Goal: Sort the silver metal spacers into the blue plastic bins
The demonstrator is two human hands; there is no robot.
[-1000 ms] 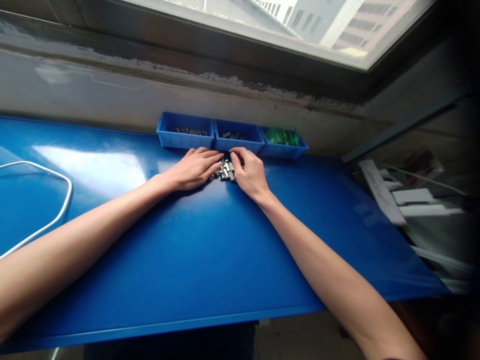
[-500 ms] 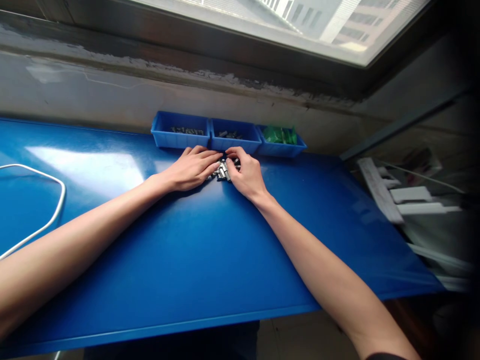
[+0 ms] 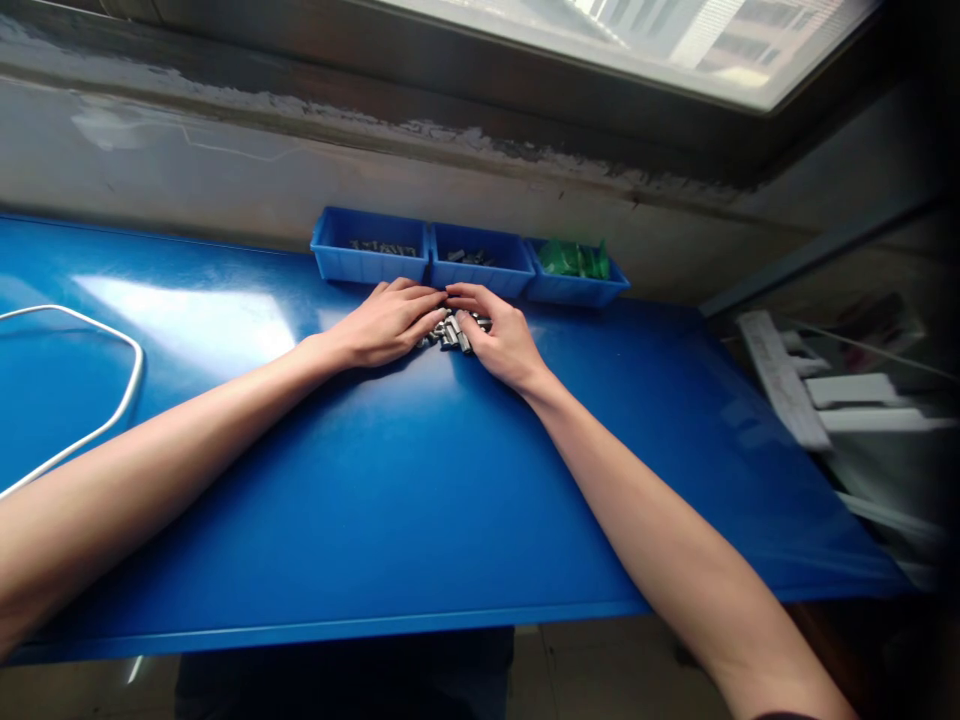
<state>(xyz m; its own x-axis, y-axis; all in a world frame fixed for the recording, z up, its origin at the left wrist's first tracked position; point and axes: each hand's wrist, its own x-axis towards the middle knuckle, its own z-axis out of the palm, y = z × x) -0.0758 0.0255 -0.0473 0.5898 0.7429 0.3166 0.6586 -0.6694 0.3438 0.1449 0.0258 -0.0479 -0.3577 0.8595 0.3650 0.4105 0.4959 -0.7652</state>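
Small metal parts (image 3: 452, 332) are hemmed between left hand (image 3: 386, 325) & right hand (image 3: 501, 338), fingers flat, nothing pinched, apparently. Pile is best kept tight, near middle bin (image 3: 480, 275).

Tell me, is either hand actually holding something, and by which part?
Cannot be told. The left hand and right hand rest fingers on the pile of small metal pieces on the blue table; no single piece is clearly pinched.
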